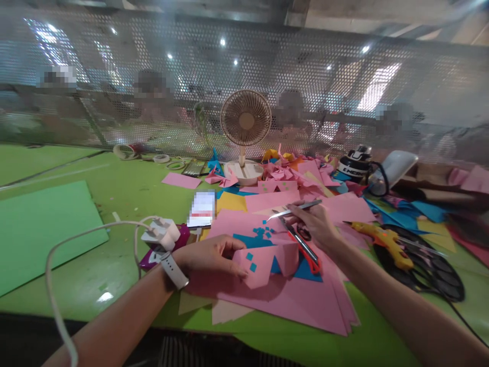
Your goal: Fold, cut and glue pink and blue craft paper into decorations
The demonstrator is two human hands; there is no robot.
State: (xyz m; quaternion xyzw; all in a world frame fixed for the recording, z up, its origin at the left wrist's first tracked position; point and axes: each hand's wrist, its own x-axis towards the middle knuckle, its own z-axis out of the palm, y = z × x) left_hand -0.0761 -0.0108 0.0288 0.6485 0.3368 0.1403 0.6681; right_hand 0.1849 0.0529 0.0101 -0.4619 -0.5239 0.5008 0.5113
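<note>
My left hand [219, 257] is closed on the edge of a cut pink paper piece [257, 270], which has two small blue squares on it. In my right hand [313, 221] is a pair of silver tweezers [284, 211], its fine tips pointing left. Those tips are close to a loose blue paper square [264, 222]; whether they touch it I cannot tell. Several more blue squares [261, 232] lie scattered just below, on stacked pink paper sheets [282, 306]. Blue paper [309, 271] shows beneath the held piece. A red utility knife [305, 250] lies beneath my right hand.
A yellow glue gun [397, 247] rests on a black tray [443, 275] at right. Behind stand a small fan [246, 120], folded paper shapes [278, 171] and a black bottle [355, 165]. A phone [201, 209] and plugged-in chargers [162, 234] with a white cable [49, 275] are at left.
</note>
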